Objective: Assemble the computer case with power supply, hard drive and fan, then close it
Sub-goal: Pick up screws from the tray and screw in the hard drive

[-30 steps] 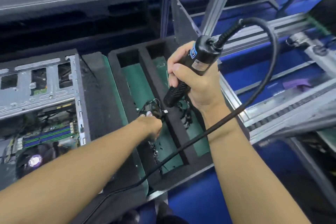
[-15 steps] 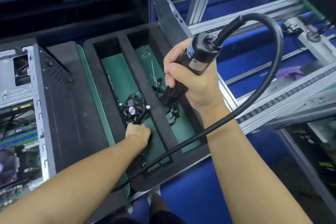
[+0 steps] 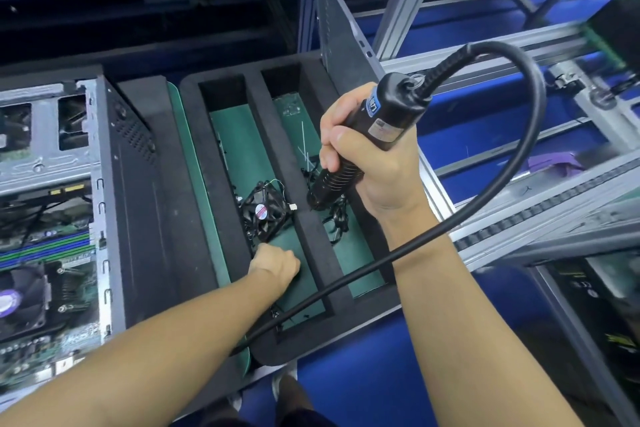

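Right hand (image 3: 374, 180) gripped black corded electric screwdriver (image 3: 391, 114). Left hand (image 3: 273, 265) curled near small black square plastic fan (image 3: 265, 213), grasp unclear. Fan likely light, blades fragile: take frame edges.

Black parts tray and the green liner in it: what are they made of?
Tray: looks like black foam, matte, thick walls with rounded edges. Green liner: likely a rubber or vinyl mat, smooth, faint sheen, thin edge showing beside the tray.

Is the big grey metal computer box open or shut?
Open. The grey metal computer case has no side cover on: its green circuit board and black cooler fan show inside.
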Action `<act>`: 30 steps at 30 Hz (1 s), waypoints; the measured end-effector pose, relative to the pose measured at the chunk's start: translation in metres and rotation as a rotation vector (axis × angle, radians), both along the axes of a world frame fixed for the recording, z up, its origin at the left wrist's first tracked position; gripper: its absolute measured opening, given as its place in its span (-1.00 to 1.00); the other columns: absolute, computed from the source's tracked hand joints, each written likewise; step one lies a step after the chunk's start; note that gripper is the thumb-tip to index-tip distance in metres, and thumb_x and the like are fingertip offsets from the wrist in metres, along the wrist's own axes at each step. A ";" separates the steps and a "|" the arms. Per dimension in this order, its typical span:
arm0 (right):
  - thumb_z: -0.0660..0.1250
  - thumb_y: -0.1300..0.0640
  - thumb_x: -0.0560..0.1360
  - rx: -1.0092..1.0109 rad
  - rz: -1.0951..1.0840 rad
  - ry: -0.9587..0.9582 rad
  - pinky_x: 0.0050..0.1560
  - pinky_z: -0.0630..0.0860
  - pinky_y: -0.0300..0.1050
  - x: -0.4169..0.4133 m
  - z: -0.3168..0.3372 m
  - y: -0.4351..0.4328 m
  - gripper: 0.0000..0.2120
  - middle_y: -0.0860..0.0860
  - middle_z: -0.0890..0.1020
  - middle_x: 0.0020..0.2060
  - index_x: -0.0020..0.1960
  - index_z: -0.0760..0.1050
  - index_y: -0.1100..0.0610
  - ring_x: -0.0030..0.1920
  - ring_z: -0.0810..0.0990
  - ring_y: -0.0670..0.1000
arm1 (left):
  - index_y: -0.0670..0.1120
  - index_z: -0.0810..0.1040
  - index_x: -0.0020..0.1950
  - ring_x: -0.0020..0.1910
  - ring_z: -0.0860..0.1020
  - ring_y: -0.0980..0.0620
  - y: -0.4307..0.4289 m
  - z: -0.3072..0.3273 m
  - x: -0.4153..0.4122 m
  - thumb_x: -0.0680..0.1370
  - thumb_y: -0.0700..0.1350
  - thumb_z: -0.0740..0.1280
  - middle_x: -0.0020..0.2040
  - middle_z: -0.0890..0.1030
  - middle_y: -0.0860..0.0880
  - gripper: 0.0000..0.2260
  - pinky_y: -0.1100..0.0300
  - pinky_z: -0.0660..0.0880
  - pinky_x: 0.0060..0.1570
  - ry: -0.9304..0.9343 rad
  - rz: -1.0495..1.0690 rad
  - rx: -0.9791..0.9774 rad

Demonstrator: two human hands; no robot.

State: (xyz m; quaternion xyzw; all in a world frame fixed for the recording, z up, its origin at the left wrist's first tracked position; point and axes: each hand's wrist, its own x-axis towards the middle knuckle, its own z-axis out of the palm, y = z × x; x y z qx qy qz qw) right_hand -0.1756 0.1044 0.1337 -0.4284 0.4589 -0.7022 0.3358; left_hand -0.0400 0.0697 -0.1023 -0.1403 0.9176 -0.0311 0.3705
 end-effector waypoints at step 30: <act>0.31 0.31 0.42 -0.350 0.244 0.001 -0.31 0.42 -0.04 0.144 0.118 -0.120 -0.78 0.07 0.56 -0.31 -0.16 0.58 0.00 -0.47 0.46 0.07 | -0.24 0.67 -0.02 -0.18 0.69 0.00 -0.127 0.213 0.161 0.43 -0.29 0.38 -0.13 0.69 -0.18 -0.84 0.27 0.62 -0.20 1.642 1.480 1.739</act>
